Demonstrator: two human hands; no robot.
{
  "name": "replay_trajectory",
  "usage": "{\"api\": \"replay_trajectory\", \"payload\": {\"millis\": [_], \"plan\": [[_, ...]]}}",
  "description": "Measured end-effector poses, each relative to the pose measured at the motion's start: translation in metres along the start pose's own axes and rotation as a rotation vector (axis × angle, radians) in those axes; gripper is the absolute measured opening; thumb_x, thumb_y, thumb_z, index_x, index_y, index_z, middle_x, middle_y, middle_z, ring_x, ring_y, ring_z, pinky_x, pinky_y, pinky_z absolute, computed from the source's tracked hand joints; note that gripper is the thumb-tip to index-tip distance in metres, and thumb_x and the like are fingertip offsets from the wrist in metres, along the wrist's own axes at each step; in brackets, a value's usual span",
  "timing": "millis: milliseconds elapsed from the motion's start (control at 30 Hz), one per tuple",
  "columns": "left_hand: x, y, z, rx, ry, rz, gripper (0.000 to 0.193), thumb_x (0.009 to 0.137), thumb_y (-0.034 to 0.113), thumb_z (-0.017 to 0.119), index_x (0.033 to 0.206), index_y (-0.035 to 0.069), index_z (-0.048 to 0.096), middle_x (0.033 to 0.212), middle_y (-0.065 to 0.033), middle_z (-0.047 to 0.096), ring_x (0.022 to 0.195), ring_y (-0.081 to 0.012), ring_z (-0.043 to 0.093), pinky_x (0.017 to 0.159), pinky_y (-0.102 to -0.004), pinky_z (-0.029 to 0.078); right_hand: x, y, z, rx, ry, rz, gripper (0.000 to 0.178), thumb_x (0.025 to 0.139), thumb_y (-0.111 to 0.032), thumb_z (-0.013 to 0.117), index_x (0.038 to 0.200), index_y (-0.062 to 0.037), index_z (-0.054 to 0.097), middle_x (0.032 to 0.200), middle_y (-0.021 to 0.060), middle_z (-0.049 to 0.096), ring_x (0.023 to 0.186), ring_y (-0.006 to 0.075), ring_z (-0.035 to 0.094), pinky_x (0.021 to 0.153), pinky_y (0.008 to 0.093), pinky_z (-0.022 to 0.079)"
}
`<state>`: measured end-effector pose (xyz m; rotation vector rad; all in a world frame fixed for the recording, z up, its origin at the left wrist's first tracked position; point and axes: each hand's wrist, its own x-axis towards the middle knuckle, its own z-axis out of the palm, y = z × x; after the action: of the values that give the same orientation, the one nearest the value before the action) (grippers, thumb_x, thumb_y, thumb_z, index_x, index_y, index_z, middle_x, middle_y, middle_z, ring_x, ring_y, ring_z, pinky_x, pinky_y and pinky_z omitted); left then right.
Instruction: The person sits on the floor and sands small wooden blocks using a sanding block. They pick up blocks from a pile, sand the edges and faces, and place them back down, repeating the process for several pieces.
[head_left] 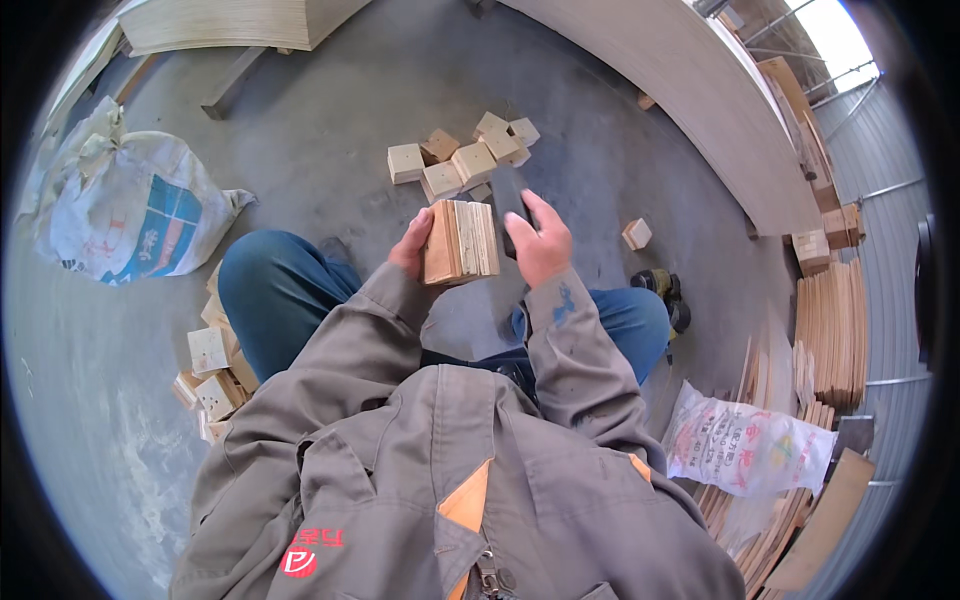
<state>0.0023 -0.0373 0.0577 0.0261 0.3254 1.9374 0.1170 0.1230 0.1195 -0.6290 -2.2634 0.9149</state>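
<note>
My left hand is closed round the side of a wooden block made of several plywood layers, held up in front of my knees. In my right hand is a dark grey flat rectangular block, gripped upright with the thumb across its face. It stands close beside the wooden block's right side; whether they touch, I cannot tell. Beyond my hands lies a loose cluster of square wooden blocks on the floor. Another pile of such blocks sits beside my left knee.
A tied white sack stands at the left. One single block and a yellow-and-black object lie near my right knee. Large board stacks rise at the far side. At right are a white sack and thin wooden sheets.
</note>
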Motion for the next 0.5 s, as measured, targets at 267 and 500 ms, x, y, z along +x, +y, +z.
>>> {"api": "replay_trajectory", "payload": {"millis": [267,500], "plan": [[0.000,0.004,-0.001,0.100,0.057,0.108,0.070,0.095,0.066,0.057,0.145,0.017,0.051,0.134,-0.0087,0.065,0.121,-0.0296,0.065,0.101,-0.0569,0.052,-0.047,0.001,-0.018,0.423,0.004,0.474,0.052,0.092,-0.013,0.067,0.139,0.0060,0.056,0.126,0.0161,0.067,0.107,0.0172,0.066,0.091,0.0288,0.053],[0.003,0.006,-0.003,0.068,0.075,-0.001,0.067,0.094,0.066,0.056,0.144,0.021,0.053,0.135,-0.0071,0.065,0.121,-0.0321,0.064,0.101,-0.0607,0.050,-0.038,-0.035,-0.022,0.738,-0.092,0.591,0.051,0.095,-0.010,0.064,0.142,0.0057,0.053,0.124,0.0132,0.068,0.105,0.0157,0.066,0.091,0.0272,0.053]]}}
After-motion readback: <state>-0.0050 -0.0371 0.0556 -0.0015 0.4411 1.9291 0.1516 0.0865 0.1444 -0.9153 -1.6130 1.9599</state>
